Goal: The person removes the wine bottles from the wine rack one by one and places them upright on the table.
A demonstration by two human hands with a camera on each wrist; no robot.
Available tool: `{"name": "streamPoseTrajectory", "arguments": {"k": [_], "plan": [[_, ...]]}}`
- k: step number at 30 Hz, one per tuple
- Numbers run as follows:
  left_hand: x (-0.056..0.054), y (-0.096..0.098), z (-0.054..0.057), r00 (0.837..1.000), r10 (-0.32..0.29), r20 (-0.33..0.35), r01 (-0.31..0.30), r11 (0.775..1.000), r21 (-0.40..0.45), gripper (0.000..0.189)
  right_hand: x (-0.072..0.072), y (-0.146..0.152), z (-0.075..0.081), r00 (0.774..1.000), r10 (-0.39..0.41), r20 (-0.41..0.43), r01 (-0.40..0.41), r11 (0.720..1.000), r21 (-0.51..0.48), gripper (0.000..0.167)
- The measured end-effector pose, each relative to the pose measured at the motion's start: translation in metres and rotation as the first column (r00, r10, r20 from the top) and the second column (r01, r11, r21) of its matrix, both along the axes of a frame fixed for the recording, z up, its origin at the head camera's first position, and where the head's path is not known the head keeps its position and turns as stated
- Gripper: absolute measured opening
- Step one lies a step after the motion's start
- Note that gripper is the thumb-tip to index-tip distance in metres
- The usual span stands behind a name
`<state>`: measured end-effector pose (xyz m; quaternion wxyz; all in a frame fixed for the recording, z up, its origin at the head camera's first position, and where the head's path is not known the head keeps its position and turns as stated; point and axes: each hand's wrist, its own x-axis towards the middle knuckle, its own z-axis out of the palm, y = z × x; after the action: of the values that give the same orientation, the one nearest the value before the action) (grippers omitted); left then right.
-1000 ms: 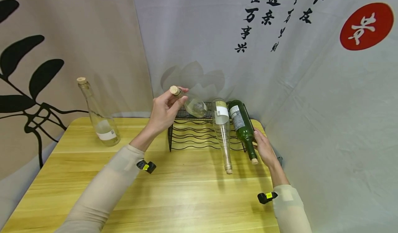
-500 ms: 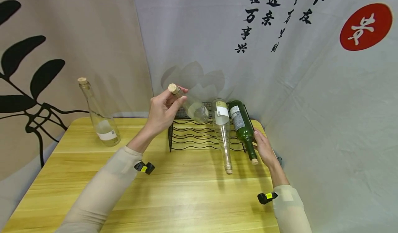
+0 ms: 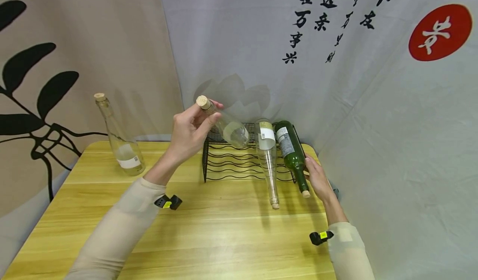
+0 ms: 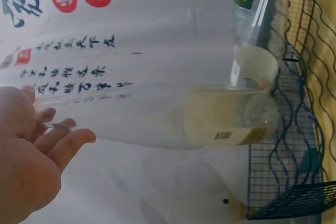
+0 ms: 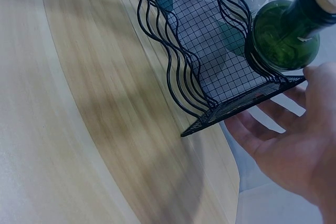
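My left hand [image 3: 192,132] holds a clear glass bottle [image 3: 233,130] by its neck, just below the cork. The bottle slants, its base above the left part of a black wire wine rack [image 3: 235,166]. In the left wrist view, a label wraps the held bottle [image 4: 157,116] near its base. Against the rack's right side panel rests my right hand [image 3: 317,176], its fingers on the mesh in the right wrist view. A corked green bottle [image 3: 289,143] lies on the rack beside that hand. Left of it lies another clear bottle [image 3: 267,159], neck toward me.
A corked clear bottle [image 3: 125,147] stands upright at the table's left. The wooden table [image 3: 209,238] extends in front of the rack. Behind it hangs a pale cloth [image 3: 239,35] with printed characters, and more cloth borders the table's right edge.
My left hand has shifted a little left and up with the clear bottle, so its corked end sits farther left. The right hand and the bottles on the rack stay put.
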<state>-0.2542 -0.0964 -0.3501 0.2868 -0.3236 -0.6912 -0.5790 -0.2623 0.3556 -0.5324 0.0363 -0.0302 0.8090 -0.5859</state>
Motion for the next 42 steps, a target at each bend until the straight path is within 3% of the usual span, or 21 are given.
{"name": "streamPoseTrajectory", "arguments": {"k": [19,28,42], "plan": [[0.038,-0.016,0.031,0.999,-0.05,-0.013,0.05,0.999,0.005,0.021,-0.001,0.001,0.002,1.0,0.01,0.003,-0.01,1.0,0.002,0.071],[0.052,-0.022,0.037,0.998,-0.059,-0.007,0.059,0.998,-0.003,0.022,0.0,0.003,-0.002,1.0,0.022,-0.006,-0.022,1.0,0.004,0.07],[0.075,-0.036,0.043,1.0,-0.017,0.004,0.017,0.999,-0.044,0.024,-0.001,0.002,-0.002,1.0,0.018,-0.01,-0.018,1.0,-0.001,0.07]]}}
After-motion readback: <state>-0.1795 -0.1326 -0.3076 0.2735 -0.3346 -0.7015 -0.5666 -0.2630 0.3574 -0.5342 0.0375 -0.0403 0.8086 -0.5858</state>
